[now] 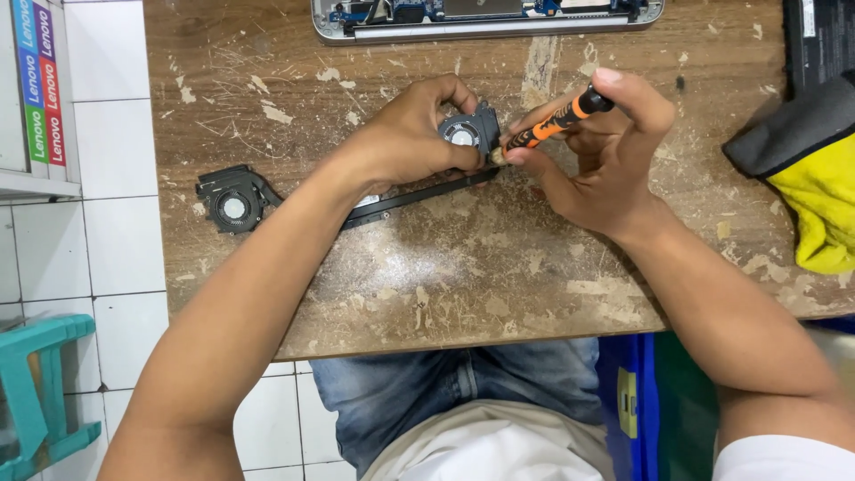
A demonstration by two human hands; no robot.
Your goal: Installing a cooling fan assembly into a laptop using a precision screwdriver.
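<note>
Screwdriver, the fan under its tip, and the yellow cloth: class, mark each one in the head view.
screwdriver (pixel 557 122), head view, on its orange and black handle.
held fan (pixel 463 135), head view, on its round hub.
yellow cloth (pixel 824 200), head view, on its yellow fold.
</note>
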